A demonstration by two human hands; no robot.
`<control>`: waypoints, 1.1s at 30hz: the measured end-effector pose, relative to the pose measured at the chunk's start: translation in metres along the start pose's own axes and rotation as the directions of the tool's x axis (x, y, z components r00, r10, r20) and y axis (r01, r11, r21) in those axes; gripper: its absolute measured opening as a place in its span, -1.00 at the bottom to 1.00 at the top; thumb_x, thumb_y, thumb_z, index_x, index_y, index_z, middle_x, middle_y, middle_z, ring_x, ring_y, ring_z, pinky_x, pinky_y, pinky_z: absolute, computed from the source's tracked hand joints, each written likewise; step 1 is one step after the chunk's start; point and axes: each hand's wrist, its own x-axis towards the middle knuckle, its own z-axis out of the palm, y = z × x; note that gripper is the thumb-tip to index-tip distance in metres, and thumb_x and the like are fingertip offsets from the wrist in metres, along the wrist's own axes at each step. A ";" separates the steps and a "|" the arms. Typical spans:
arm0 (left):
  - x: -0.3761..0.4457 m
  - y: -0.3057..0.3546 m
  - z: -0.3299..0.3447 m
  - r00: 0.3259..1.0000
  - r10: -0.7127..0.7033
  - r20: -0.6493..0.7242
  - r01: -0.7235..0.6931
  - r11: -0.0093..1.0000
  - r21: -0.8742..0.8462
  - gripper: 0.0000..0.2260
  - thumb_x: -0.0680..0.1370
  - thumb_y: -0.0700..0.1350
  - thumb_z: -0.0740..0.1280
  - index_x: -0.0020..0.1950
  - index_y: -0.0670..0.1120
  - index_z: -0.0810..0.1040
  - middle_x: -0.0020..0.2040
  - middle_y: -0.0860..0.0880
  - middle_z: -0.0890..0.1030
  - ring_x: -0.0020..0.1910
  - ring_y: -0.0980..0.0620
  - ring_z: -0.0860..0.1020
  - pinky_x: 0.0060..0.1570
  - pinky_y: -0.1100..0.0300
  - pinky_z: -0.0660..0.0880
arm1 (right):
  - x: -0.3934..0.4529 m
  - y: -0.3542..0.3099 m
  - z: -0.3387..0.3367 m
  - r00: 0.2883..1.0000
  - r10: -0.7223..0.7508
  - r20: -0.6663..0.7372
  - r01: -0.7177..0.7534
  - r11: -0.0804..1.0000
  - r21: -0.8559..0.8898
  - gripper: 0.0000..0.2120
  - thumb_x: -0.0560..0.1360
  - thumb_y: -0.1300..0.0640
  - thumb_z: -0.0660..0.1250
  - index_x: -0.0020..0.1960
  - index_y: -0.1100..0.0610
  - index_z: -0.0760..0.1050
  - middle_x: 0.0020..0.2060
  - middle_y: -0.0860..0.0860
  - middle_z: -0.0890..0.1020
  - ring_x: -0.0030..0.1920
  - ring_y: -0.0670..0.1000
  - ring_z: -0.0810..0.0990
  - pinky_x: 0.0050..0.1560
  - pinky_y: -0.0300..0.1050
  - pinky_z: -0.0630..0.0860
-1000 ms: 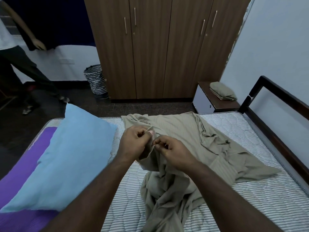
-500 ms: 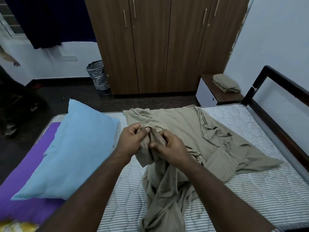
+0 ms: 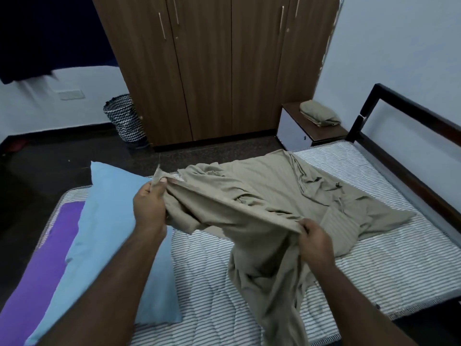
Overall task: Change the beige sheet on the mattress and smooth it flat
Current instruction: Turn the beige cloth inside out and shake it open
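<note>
Mattress [image 3: 374, 258]: laid across the near part of the view, with a bed frame [image 3: 409, 113] along its right side.
Sheet [image 3: 262, 196]: spread in a heap on the middle of the mattress, one edge lifted off it between the two hands.
Left hand [image 3: 149, 208]: held over the mattress at the sheet's left end, just right of the pillow.
Right hand [image 3: 315, 243]: held at the sheet's near right part, well apart from the left hand.
Pillow [image 3: 104, 236]: laid on the left of the mattress, partly over a cloth [image 3: 42, 258] at the far left.
Wardrobe [image 3: 212, 66]: stood behind the bed, against the back wall.
Basket [image 3: 124, 118]: set on the floor, just left of the wardrobe.
Bedside table [image 3: 304, 131]: placed right of the wardrobe, behind the mattress's far right corner.
Folded cloth [image 3: 319, 113]: laid on the bedside table.
</note>
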 end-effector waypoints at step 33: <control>-0.035 -0.011 0.046 0.542 -0.103 0.834 -0.313 0.896 0.314 -0.87 0.51 -0.06 0.52 -0.05 -0.10 0.72 -0.16 -0.23 0.68 -0.16 0.05 0.58 -0.12 0.08 0.49 | -0.008 -0.115 0.029 0.924 -0.291 0.247 0.157 0.880 0.447 -0.77 0.30 0.01 0.54 -0.22 0.07 0.53 -0.36 -0.07 0.58 -0.30 -0.14 0.48 -0.25 -0.06 0.43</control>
